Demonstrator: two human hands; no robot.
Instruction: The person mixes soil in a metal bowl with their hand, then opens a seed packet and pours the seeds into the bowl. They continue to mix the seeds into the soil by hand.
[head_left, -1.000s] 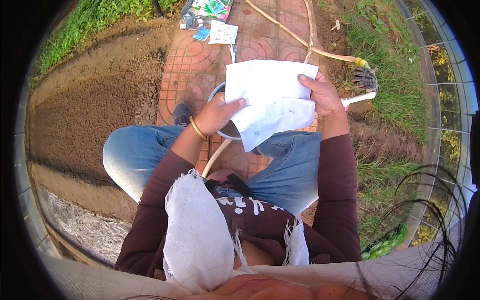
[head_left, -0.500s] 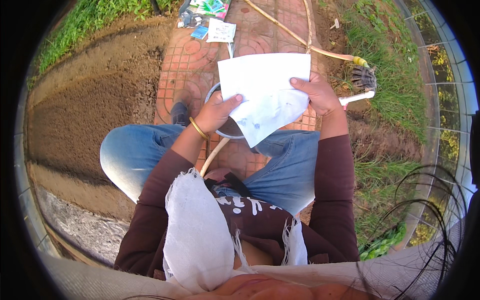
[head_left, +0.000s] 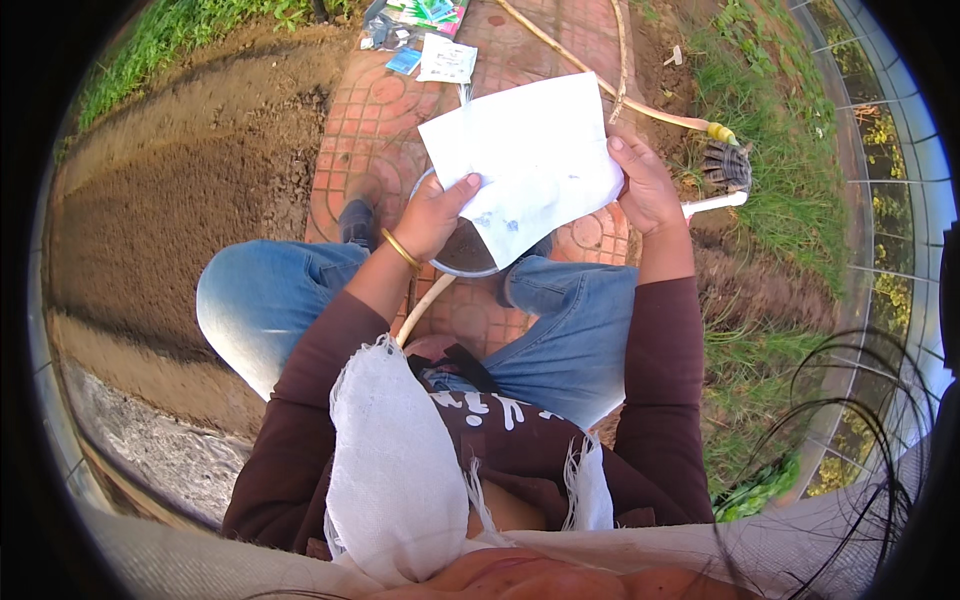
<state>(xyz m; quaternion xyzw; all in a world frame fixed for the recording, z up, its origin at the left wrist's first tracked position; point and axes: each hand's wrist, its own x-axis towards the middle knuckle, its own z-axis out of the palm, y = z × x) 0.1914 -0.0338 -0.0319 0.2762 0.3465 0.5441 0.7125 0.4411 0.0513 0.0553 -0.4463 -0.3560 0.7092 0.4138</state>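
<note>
A creased white sheet of paper (head_left: 530,150) with a few bluish smudges is held up between both hands. My left hand (head_left: 436,215) pinches its lower left edge, thumb on top. At the right edge, my right hand (head_left: 646,185) grips the sheet with the thumb on its near face and the fingers behind. Below the paper a round bucket (head_left: 462,270) shows its pale rim and dark contents; the sheet hides most of it. A wooden handle (head_left: 425,308) sticks out from beside the bucket toward me.
Ahead on the red paving (head_left: 375,140) lie a white packet (head_left: 447,60), a blue packet (head_left: 404,61) and plastic bags (head_left: 420,18). A hose (head_left: 570,65) runs to the right, near a white pipe (head_left: 715,203). Bare soil (head_left: 180,210) lies left, grass (head_left: 770,200) right.
The paper has tilted, its left side shifting outward and its right side turning upward. Both hands keep their hold; my right hand has moved slightly right along the edge.
</note>
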